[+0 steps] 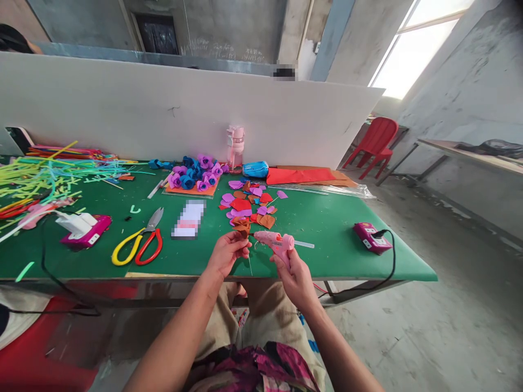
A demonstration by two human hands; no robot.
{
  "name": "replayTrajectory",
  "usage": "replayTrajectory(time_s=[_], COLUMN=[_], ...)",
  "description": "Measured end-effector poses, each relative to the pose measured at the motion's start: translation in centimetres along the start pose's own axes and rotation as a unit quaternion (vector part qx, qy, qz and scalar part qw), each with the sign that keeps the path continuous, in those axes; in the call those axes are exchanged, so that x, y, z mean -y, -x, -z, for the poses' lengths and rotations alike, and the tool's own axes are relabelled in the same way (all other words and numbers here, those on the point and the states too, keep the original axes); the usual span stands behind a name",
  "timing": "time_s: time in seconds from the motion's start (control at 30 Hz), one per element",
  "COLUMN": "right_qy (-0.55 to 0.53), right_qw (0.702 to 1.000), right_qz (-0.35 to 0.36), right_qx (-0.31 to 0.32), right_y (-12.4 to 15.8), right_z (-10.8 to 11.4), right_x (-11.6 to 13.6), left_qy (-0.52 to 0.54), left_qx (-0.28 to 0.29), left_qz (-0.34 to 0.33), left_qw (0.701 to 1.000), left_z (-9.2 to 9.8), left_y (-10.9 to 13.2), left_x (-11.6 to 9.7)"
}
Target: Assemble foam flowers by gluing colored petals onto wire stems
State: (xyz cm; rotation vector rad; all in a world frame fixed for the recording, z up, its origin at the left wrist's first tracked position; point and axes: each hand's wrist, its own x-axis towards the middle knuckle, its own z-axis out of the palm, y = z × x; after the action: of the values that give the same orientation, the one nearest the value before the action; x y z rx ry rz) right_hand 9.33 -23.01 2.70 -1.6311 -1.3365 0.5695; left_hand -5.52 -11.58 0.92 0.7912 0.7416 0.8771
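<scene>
My left hand [226, 255] pinches a small brown paper flower [242, 225] just above the near edge of the green table [327, 228]. My right hand [295, 276] grips a pink glue gun [276, 242], its nozzle pointing left and almost touching the flower's base. A thin stick hangs below the flower. Loose paper petals [249, 204] in purple, red and brown lie on the table right behind the flower. Finished blue and purple paper roses [195, 174] sit on an orange sheet further back.
Yellow- and red-handled scissors [141, 243] lie to the left, beside a magenta box with a white charger [84, 228]. Coloured straws [44, 177] pile at far left. A pink bottle [236, 148], red paper [300, 175] and a magenta power strip [371, 238] stand further right.
</scene>
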Motion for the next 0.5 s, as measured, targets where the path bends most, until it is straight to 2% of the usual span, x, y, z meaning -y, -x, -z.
replayTrajectory(time_s=[0.5], right_qy=[0.045], right_qw=[0.998], right_qz=[0.040], right_qx=[-0.024], right_y=[-0.05], right_z=[0.16], right_x=[-0.06], left_qy=[-0.004], left_qx=[-0.001], left_qz=[0.004], left_qw=[1.000], left_z=[-0.19], left_y=[0.19], left_x=[-0.23])
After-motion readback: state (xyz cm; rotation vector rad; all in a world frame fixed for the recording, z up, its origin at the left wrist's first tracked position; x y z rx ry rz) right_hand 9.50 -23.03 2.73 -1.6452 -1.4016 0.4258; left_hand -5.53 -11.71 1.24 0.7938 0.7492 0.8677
